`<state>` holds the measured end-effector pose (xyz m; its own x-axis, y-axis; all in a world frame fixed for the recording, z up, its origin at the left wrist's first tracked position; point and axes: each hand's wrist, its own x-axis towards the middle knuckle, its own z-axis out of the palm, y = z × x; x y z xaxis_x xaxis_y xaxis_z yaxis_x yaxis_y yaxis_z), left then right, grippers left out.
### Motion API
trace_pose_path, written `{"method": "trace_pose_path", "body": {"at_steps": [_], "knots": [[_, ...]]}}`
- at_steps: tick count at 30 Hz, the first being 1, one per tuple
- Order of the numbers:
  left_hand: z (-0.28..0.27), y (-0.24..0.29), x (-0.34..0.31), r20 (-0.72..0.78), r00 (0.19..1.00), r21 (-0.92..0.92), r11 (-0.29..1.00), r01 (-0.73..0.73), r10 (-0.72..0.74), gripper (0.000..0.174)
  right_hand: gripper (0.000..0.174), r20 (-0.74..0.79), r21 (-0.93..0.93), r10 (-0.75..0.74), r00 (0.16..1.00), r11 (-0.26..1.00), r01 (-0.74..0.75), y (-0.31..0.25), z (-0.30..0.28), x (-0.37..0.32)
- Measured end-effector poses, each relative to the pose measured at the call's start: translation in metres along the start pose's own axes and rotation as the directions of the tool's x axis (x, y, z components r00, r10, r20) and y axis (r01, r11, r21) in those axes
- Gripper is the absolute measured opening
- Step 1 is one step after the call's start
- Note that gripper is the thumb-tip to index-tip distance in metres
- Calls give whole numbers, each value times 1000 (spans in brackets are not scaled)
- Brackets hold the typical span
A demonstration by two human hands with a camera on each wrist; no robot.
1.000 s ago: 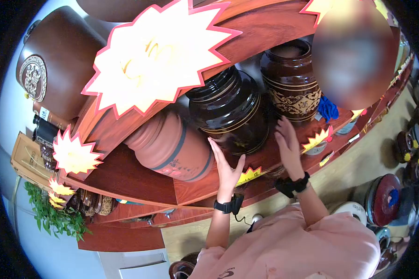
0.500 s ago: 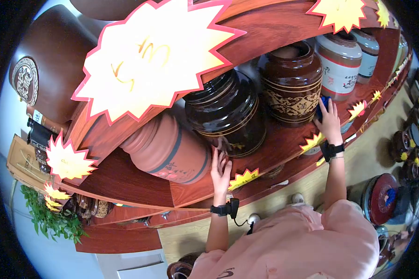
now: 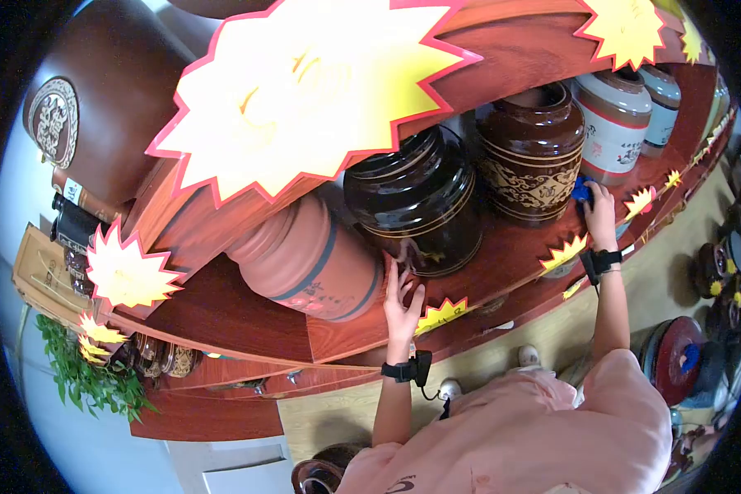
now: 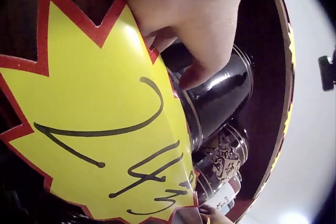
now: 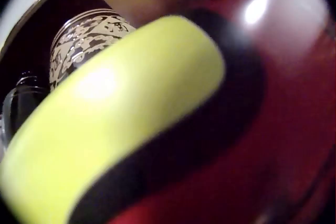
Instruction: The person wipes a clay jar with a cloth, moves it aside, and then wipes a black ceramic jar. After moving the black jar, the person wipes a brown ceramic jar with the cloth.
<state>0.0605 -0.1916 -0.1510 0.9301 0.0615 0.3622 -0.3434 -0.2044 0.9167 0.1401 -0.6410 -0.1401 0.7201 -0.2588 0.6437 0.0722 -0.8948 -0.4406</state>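
Note:
My left hand (image 3: 403,309) is at the shelf edge, fingers relaxed beside the base of a glossy black jar (image 3: 424,210) and the tilted pink clay jar (image 3: 309,263). In the left wrist view that hand (image 4: 194,11) hangs over a yellow starburst price tag (image 4: 105,108), its thumb pointing down. To the right, my right hand (image 3: 601,218) has its fingers curled on a blue cloth (image 3: 582,190) at the foot of the brown patterned jar (image 3: 531,160). In the right wrist view a price tag (image 5: 131,103) hides most of this hand.
White-labelled jars (image 3: 613,128) stand farther right on the curved wooden shelf (image 3: 519,247). A large starburst tag (image 3: 305,99) hangs from the upper board close to the camera. Small starburst tags (image 3: 565,251) line the shelf's front edge. Several jars stand on the floor at right.
My right hand has moved right from in front of the black jar to the blue cloth and now grips it. My left hand has dropped slightly at the black jar's base, its fingers more bent.

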Motion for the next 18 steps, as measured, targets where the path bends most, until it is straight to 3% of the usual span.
{"method": "trace_pose_path", "body": {"at_steps": [1, 3, 5, 6, 7, 9, 10, 15, 17, 18], "knots": [[1, -1, 0, -4, 1000, -8, 1000, 0, 0, 70, 37, -47, 71, 1, 999, 997, 3, 7, 3, 2], [1, -3, 0, -12, 1000, -21, 1000, 1, -1, 70, 32, -136, 306, 241, 961, 933, -191, 20, 7, -3], [1, 1, 0, -20, 1000, -7, 1000, -16, 16, 70, 32, -111, 653, 507, 855, 686, -322, 61, 24, -11], [1, 1, 0, -20, 1000, -2, 1000, -13, 13, 70, 34, -76, 786, 629, 774, 515, -342, 37, 9, -17], [1, 0, 0, -19, 1000, 4, 1000, -10, 11, 69, 36, -204, 779, 626, 753, 570, -262, 12, -5, -19], [0, -2, -1, -15, 1000, 8, 1000, 5, -5, 69, 38, -287, 826, 672, 683, 534, -179, -24, -24, -24], [-1, -3, 0, -13, 1000, 10, 1000, 9, -9, 69, 39, -291, 875, 668, 685, 476, -92, -51, -35, -24], [-3, -3, 1, 10, 998, -74, 996, 56, -56, 69, 34, -435, 750, 469, 769, 661, 21, -179, -70, -14], [-1, 2, 1, -1, 1000, -62, 998, 18, -18, 68, 37, -463, 646, 262, 847, 754, 119, -210, -67, -8], [0, 4, 0, -7, 1000, -56, 998, 1, -1, 68, 39, -446, 654, 171, 878, 733, 189, -229, -67, -4]]}}
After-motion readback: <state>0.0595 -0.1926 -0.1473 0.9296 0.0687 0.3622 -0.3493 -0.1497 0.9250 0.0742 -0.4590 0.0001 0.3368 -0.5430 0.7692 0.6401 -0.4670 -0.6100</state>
